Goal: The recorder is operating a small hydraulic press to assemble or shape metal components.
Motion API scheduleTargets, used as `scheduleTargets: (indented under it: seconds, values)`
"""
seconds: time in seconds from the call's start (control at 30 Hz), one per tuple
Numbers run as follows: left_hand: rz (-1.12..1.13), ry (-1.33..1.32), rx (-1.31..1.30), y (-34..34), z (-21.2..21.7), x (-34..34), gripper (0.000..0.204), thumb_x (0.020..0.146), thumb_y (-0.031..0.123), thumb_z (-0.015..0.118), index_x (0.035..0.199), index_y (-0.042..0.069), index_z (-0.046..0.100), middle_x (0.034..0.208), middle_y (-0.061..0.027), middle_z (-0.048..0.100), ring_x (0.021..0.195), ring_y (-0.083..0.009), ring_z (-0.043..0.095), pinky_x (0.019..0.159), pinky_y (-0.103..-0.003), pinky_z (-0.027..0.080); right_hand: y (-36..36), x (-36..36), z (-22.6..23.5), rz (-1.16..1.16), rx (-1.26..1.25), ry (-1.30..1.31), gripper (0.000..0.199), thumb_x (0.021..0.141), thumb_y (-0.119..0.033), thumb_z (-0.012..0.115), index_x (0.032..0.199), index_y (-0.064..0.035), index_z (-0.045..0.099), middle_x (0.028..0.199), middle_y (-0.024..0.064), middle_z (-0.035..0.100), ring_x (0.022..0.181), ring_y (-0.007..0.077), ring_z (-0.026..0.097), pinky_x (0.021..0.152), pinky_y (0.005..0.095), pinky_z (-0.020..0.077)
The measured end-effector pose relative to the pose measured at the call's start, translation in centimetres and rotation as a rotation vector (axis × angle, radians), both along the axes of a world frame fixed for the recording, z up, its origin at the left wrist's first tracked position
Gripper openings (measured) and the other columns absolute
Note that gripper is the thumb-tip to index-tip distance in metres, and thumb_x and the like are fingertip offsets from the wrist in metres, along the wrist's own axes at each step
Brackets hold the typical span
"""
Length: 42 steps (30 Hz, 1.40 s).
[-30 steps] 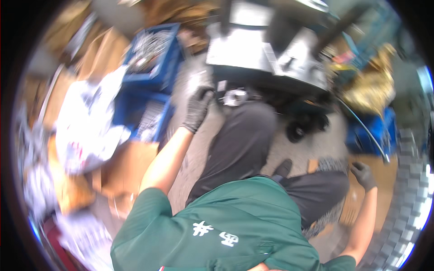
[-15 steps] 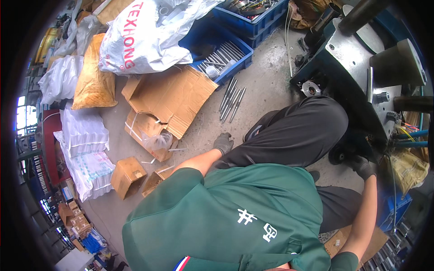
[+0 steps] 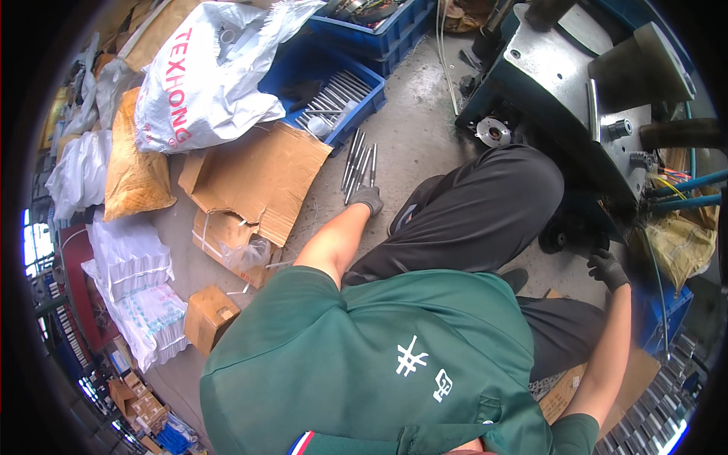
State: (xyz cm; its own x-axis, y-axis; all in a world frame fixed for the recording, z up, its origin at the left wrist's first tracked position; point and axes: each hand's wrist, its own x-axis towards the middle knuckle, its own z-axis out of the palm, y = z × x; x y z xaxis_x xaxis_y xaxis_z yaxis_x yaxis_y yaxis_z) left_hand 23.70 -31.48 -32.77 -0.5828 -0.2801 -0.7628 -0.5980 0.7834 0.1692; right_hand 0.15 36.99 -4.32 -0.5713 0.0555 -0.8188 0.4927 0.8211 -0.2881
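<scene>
My left hand (image 3: pixel 368 199), in a dark grey glove, reaches down to the floor at the lower end of a loose group of slim metal rods (image 3: pixel 353 168). Its fingers are closed at the end of the rightmost rod (image 3: pixel 373 161); the fingertips are partly hidden. The other rods lie side by side on the concrete. My right hand (image 3: pixel 607 269), also gloved, is off to the right, below the dark machine base (image 3: pixel 584 208). Its fingers are apart and nothing shows in them.
A blue crate (image 3: pixel 364 114) with more rods stands beyond the group. Left of it are an opened cardboard box (image 3: pixel 250 178) and a white woven sack (image 3: pixel 205 83). My bent knee (image 3: pixel 523 178) rises between my hands, close to a machine with a metal plate (image 3: pixel 546 64).
My left hand has moved forward from bare floor to the rods, and the rightmost rod has turned slightly. My right hand has drawn back a little from the machine's underside. The view has shifted.
</scene>
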Motion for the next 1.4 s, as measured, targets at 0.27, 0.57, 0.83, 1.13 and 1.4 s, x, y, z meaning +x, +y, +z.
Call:
scheduleTargets:
  seconds: [0.27, 0.57, 0.83, 1.13, 1.4]
  values:
    - [-0.096, 0.168, -0.036, -0.2, -1.0, 0.7, 0.038, 0.091, 0.030, 0.063, 0.120, 0.008, 0.074, 0.123, -0.0267, 0.071, 0.116, -0.0411, 0.069, 0.100, -0.049, 0.054, 0.5, 0.7, 0.0, 0.011, 0.060, 0.017, 0.032, 0.098, -0.024, 0.066, 0.124, -0.0067, 0.065, 0.093, 0.0082, 0.073, 0.066, 0.0187, 0.069, 0.055, 0.0313, 0.0517]
    - [0.050, 0.214, 0.225, 2.2, 2.6, 4.5, 0.036, 0.090, 0.034, 0.071, 0.108, 0.003, 0.072, 0.101, -0.0237, 0.075, 0.101, -0.0372, 0.073, 0.090, -0.046, 0.055, -1.1, -0.9, 0.2, 0.056, 0.040, 0.058, 0.034, 0.095, -0.025, 0.068, 0.125, -0.0067, 0.067, 0.091, 0.0083, 0.072, 0.064, 0.0192, 0.069, 0.055, 0.0312, 0.0520]
    - [1.377, 0.282, 1.090, 0.3, 10.8, -1.6, 0.021, 0.094, 0.033, 0.073, 0.091, 0.018, 0.058, 0.070, -0.0013, 0.058, 0.052, -0.0151, 0.049, 0.049, -0.032, 0.040, -4.2, -1.5, 2.0, 0.130, -0.117, 0.156, 0.032, 0.096, -0.024, 0.068, 0.121, -0.0039, 0.069, 0.092, 0.0066, 0.072, 0.072, 0.0142, 0.067, 0.061, 0.0301, 0.0524]
    - [0.426, 1.459, 1.037, 3.5, 38.2, -13.9, 0.023, 0.102, 0.033, 0.066, 0.107, 0.010, 0.066, 0.094, 0.0004, 0.066, 0.087, -0.0135, 0.062, 0.082, -0.032, 0.053, -4.2, -3.4, 0.8, 0.224, -0.290, 0.270, 0.035, 0.096, -0.019, 0.071, 0.124, 0.0027, 0.070, 0.112, 0.0141, 0.074, 0.101, 0.0223, 0.069, 0.091, 0.0366, 0.0552]
    - [0.322, 0.872, 2.252, 7.6, 51.4, -22.1, 0.083, 0.092, 0.077, 0.060, 0.135, 0.007, 0.063, 0.143, -0.0188, 0.059, 0.137, -0.0379, 0.051, 0.114, -0.061, 0.041, -4.3, -2.7, 2.0, 0.248, -0.131, 0.392, 0.035, 0.091, -0.025, 0.070, 0.115, -0.0004, 0.076, 0.110, 0.0168, 0.076, 0.104, 0.0278, 0.071, 0.094, 0.0393, 0.0548]
